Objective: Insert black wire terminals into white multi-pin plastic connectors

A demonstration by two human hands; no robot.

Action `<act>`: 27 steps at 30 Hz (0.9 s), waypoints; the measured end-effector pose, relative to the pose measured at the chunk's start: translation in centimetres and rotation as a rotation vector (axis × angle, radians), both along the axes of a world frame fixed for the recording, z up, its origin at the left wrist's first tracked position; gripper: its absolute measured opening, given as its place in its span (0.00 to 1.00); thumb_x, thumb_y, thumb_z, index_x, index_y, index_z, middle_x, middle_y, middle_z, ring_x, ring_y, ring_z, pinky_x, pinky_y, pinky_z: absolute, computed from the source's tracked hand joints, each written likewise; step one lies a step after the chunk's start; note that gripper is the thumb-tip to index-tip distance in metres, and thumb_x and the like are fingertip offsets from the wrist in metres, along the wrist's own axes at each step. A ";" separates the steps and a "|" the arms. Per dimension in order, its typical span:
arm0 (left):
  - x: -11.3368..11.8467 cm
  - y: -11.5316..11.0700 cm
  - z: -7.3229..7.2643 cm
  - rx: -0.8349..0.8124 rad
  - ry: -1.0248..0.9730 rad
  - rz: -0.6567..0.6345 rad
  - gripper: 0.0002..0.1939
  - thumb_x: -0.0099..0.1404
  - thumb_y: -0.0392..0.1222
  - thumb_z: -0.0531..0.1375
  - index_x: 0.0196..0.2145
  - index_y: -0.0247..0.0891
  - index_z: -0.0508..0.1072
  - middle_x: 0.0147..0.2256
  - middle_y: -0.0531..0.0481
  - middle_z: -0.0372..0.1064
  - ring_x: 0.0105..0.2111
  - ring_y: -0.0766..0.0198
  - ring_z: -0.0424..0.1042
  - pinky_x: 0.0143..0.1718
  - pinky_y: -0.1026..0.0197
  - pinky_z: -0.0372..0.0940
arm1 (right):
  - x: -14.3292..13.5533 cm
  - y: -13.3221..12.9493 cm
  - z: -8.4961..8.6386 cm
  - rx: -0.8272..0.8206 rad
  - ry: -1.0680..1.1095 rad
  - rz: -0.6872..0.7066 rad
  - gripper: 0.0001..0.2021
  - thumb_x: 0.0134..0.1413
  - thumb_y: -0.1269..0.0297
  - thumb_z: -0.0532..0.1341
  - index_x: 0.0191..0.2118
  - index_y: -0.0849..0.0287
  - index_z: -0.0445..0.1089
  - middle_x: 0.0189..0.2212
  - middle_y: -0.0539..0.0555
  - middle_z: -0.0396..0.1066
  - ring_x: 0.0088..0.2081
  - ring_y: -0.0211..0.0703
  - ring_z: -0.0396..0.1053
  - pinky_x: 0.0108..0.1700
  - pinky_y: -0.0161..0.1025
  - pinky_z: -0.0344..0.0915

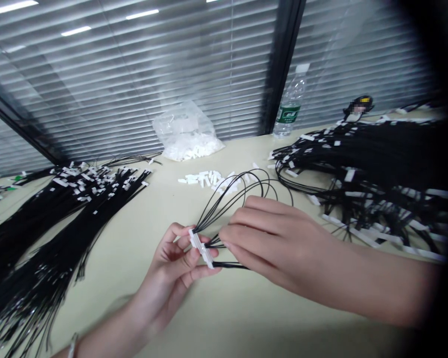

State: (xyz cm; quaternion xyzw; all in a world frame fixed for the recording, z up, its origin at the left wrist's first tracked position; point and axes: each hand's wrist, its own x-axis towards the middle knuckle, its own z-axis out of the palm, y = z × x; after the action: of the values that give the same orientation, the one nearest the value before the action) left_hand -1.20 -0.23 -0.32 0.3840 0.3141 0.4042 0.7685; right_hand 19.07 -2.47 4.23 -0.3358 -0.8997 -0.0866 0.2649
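My left hand [179, 261] pinches a long white connector housing [201, 248] between thumb and fingers, tilted above the table. Several thin black wires [218, 211] run out of the housing's right side. Some of them arch up and over toward the right. My right hand [263, 233] is closed around the wires just right of the housing; its fingertips are partly hidden behind the back of the hand. Behind both hands, small white connector pieces [205, 179] lie loose on the table.
Bundles of black wires [78, 219] with white ends spread over the left side. A larger heap of wired connectors [388, 154] covers the right. At the back stand a clear bag [188, 132] of white pieces and a plastic bottle [289, 107], before window blinds [194, 64].
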 end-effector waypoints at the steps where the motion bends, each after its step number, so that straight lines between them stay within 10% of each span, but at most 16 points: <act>1: 0.0 0.0 0.0 0.000 0.002 -0.001 0.10 0.59 0.28 0.58 0.34 0.42 0.67 0.33 0.54 0.71 0.33 0.65 0.74 0.34 0.61 0.73 | 0.0 0.0 0.0 -0.003 -0.003 -0.001 0.10 0.57 0.76 0.50 0.34 0.63 0.68 0.27 0.51 0.64 0.31 0.38 0.56 0.36 0.37 0.56; 27: 0.3 -0.3 0.4 -0.015 0.020 0.009 0.09 0.57 0.27 0.60 0.32 0.40 0.68 0.28 0.57 0.71 0.28 0.70 0.73 0.31 0.65 0.72 | -0.7 -0.6 -0.5 0.018 -0.026 0.024 0.11 0.58 0.75 0.49 0.28 0.62 0.64 0.26 0.51 0.61 0.29 0.38 0.53 0.32 0.39 0.50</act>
State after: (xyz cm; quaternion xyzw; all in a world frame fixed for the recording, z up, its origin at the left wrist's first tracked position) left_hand -0.85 -0.54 0.05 0.3808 0.3266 0.4014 0.7663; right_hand 18.33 -3.07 3.74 -0.3213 -0.9063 -0.0958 0.2572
